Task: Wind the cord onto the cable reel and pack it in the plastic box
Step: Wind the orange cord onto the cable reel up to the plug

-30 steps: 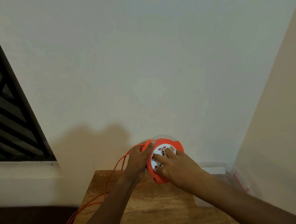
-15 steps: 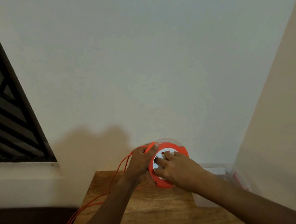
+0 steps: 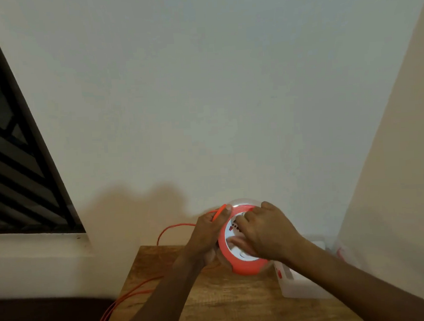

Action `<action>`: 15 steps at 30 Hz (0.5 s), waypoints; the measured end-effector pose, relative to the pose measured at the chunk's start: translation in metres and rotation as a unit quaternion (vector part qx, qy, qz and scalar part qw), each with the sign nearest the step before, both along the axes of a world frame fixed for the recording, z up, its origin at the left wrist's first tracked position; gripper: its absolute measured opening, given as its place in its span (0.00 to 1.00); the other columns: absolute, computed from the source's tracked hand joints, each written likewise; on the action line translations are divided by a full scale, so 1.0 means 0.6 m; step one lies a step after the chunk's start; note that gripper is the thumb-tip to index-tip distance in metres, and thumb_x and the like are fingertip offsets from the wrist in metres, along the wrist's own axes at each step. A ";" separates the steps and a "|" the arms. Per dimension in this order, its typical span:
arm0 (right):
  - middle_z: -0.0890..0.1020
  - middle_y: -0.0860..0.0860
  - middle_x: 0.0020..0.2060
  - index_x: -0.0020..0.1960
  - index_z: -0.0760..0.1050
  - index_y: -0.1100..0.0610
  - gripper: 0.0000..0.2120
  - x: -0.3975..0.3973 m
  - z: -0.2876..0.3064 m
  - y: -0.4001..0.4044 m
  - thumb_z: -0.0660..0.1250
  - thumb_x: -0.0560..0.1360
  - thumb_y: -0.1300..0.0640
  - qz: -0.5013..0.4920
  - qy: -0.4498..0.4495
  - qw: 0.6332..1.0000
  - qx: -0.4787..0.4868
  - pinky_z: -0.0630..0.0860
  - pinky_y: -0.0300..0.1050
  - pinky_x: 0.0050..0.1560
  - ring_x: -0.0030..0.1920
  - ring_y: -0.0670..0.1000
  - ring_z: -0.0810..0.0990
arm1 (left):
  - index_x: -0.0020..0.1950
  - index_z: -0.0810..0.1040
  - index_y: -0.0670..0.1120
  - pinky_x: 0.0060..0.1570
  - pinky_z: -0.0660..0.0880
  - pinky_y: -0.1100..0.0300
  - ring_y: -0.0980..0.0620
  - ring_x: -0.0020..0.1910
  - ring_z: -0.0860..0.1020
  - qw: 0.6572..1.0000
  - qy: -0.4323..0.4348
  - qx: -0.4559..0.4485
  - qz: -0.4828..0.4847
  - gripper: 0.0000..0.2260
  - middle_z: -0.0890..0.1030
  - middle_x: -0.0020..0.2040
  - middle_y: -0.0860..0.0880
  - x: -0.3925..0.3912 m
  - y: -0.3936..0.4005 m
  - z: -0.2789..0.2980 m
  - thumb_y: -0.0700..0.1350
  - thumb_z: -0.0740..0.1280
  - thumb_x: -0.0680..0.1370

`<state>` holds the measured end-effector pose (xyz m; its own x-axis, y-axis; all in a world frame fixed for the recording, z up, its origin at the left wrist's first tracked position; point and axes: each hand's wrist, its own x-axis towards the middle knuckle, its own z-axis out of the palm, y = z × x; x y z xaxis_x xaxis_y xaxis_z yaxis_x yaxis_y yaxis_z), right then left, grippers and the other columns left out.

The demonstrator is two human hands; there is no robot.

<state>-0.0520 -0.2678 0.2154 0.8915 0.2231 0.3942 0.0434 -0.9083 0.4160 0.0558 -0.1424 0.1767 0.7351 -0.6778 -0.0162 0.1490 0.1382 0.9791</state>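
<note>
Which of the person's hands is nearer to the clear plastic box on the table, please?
The right. The right hand lies on the reel's face, its wrist just above the plastic box; the left hand grips the reel's far side, away from the box.

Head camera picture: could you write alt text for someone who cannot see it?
Two bare hands hold a round orange and white cable reel above a wooden table: the left hand pinches the thin orange cord, the right hand covers the reel's face. A clear plastic box sits to the right.

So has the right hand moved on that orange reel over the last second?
Yes. The right hand has swung round the cable reel face, its fingers now nearer the top rim, judged against the wooden table.
</note>
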 end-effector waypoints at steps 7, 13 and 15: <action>0.75 0.50 0.21 0.30 0.75 0.55 0.21 0.001 0.033 0.014 0.67 0.73 0.40 -0.145 -0.117 0.973 0.137 0.71 0.43 0.28 0.21 0.52 0.73 | 0.55 0.85 0.42 0.37 0.83 0.58 0.45 0.41 0.88 0.996 0.028 -0.025 0.080 0.16 0.89 0.46 0.44 -0.018 -0.014 0.023 0.54 0.66 0.82; 0.74 0.49 0.17 0.26 0.74 0.54 0.19 -0.007 0.025 0.018 0.74 0.68 0.44 -0.165 -0.151 0.963 0.153 0.66 0.39 0.26 0.17 0.50 0.71 | 0.59 0.83 0.44 0.42 0.85 0.57 0.42 0.47 0.88 0.996 -0.009 0.004 0.088 0.15 0.89 0.51 0.44 -0.018 -0.019 0.026 0.54 0.66 0.82; 0.72 0.49 0.17 0.24 0.72 0.54 0.20 -0.013 0.032 0.018 0.75 0.67 0.44 -0.160 -0.162 0.964 0.140 0.62 0.40 0.25 0.16 0.50 0.68 | 0.57 0.83 0.44 0.41 0.85 0.56 0.41 0.46 0.88 0.997 -0.004 -0.011 0.078 0.15 0.88 0.50 0.42 -0.021 -0.016 0.028 0.54 0.66 0.82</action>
<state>-0.0595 -0.2572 0.2346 0.7166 -0.1981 0.6688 -0.3490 -0.9320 0.0978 0.0431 -0.1517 0.1935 0.8315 -0.5555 0.0026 0.1170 0.1796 0.9767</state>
